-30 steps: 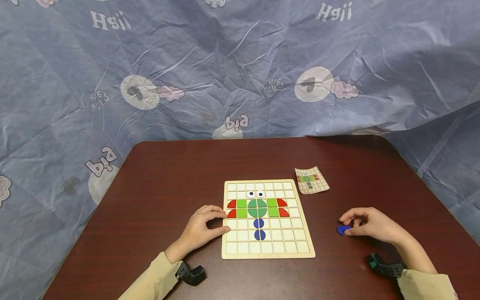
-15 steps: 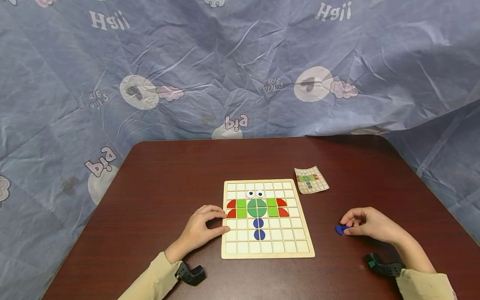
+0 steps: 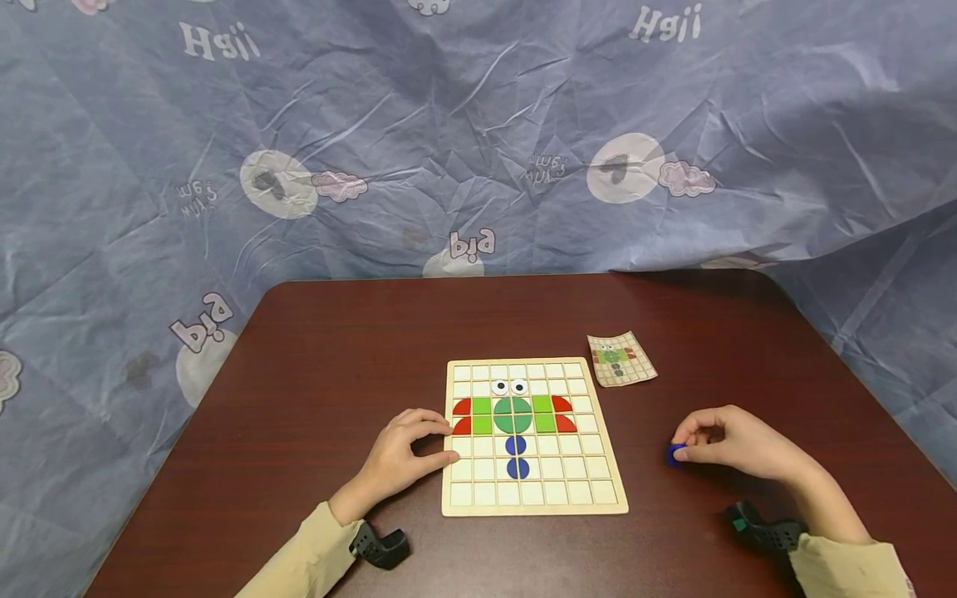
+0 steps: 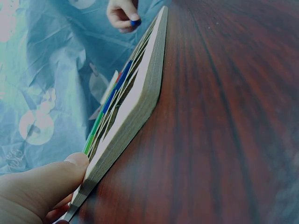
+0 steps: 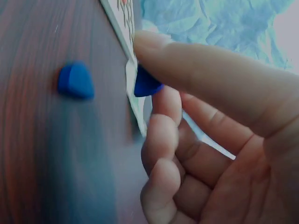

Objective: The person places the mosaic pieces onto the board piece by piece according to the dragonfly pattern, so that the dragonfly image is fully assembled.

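Note:
My left hand [image 3: 404, 448] rests at the left edge of a pale wooden grid board [image 3: 568, 490], its thumb [image 4: 77, 163] lying on the rim in the left wrist view. On the board, red, green and blue pieces and two round eyes make a figure; two blue circles [image 3: 516, 445] run down its middle. Off to the board's right, my right hand [image 3: 736, 444] pinches a small blue puzzle piece [image 5: 147, 83] between thumb and fingers, just above the table. A second blue piece [image 5: 77, 81] with a rounded side lies on the table beside it in the right wrist view.
A small curled pattern card [image 3: 622, 360] showing the same kind of figure lies beyond the board's upper right corner. The dark brown table [image 3: 359, 332] ends at a hanging printed cloth [image 3: 419, 166]. Both wrists wear black camera mounts [image 3: 763, 529].
My right hand has shifted slightly left and up, its fingers now covering more of the blue pieces. The left hand and the board stay where they were.

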A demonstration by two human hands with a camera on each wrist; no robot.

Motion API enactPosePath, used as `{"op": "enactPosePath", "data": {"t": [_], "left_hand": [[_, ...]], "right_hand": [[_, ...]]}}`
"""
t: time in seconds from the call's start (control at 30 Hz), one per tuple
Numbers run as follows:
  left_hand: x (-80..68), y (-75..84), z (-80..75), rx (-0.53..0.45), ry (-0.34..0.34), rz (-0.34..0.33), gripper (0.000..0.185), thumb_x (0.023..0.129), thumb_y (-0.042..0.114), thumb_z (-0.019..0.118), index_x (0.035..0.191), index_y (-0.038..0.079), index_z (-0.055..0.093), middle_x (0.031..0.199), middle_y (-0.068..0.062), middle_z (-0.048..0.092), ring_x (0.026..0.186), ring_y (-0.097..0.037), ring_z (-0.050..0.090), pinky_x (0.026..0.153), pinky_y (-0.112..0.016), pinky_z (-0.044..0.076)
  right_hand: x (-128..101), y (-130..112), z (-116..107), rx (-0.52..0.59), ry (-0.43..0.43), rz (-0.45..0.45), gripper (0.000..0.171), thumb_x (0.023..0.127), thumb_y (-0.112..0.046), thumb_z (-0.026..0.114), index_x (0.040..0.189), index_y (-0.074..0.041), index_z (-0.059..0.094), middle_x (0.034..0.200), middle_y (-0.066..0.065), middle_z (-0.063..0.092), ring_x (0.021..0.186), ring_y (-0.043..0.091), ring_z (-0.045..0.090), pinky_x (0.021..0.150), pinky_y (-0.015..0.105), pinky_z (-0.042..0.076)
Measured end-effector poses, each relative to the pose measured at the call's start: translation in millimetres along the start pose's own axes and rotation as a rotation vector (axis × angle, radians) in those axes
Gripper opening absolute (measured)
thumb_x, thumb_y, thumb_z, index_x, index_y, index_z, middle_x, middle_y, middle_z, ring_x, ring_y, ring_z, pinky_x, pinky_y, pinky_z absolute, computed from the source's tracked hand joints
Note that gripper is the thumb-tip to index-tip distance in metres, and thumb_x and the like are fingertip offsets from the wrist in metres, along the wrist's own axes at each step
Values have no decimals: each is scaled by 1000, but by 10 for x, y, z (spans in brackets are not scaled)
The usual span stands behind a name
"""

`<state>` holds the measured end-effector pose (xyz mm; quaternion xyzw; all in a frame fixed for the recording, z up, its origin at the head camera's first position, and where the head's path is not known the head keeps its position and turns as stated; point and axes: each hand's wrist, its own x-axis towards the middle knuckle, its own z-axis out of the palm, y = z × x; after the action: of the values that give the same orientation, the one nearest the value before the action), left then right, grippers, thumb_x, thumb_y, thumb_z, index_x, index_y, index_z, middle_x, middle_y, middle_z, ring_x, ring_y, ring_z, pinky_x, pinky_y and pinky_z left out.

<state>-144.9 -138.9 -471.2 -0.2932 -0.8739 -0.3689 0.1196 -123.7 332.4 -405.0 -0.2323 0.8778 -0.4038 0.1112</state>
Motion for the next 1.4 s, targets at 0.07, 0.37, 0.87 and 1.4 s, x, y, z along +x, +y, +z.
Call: {"op": "enactPosePath", "data": {"t": [0.07,0.37,0.87,1.4], "left_hand": [[-4,-6,2,3,4,4,31,74,39,80,95,18,72,103,13,61,97,-5,53,84,-31,47],[-7,-8,8,-2,11,17,30,74,39,80,95,19,72,103,13,61,97,-6,53,84,-31,48],[-8,2,0,-3,-1,-3,31,74,37,80,96,18,72,104,12,61,97,-6,54,84,-31,47],[-7,9,-5,-7,7,12,32,73,37,81,96,17,72,103,12,61,96,-6,54,83,-30,48]], "right_hand": [[43,-70,22,5,-9,-31,9,82,-11,73,88,-15,68,75,-6,63,65,5,55,54,22,47],[296,-388,179,170,-128,-70,12,87,-8,68,98,-4,66,86,12,69,74,17,66,58,29,54],[727,-752,533,-55,-160,-249,19,92,-15,63,106,-8,71,100,-3,68,83,7,59,70,24,50],[984,-845,1112,105,-266,-202,6,85,-18,71,87,-13,72,80,-9,66,72,5,62,65,24,54]]}}
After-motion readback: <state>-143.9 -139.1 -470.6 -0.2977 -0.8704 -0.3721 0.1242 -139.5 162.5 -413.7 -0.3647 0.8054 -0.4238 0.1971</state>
